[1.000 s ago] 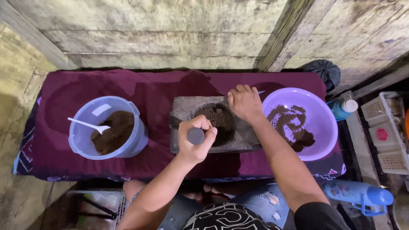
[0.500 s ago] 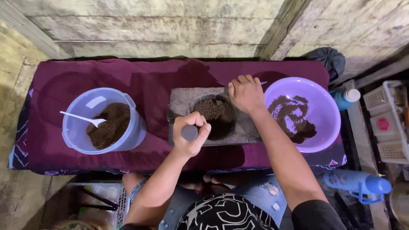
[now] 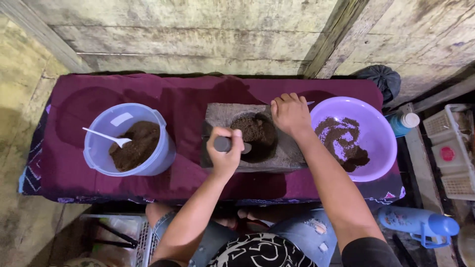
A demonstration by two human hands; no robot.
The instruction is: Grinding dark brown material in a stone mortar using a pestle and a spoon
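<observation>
A grey stone mortar block (image 3: 220,114) sits mid-table on the purple cloth, its hollow filled with dark brown ground powder (image 3: 253,129). My left hand (image 3: 225,155) is shut on a dark grey pestle (image 3: 223,144), whose tip points into the hollow. My right hand (image 3: 289,114) rests on the block's far right corner, fingers curled around a thin utensil (image 3: 309,103) that pokes out toward the lilac bowl (image 3: 383,123).
The lilac bowl holds some brown powder (image 3: 346,146). At the left, a pale blue bucket (image 3: 161,148) holds brown powder and a white spoon (image 3: 106,136). The purple-covered table (image 3: 188,96) backs onto a concrete wall. Blue bottles (image 3: 420,225) and white baskets (image 3: 452,153) stand at the right.
My left hand has shifted slightly with the pestle, which now tilts into the hollow. My right hand has stayed on the stone block.
</observation>
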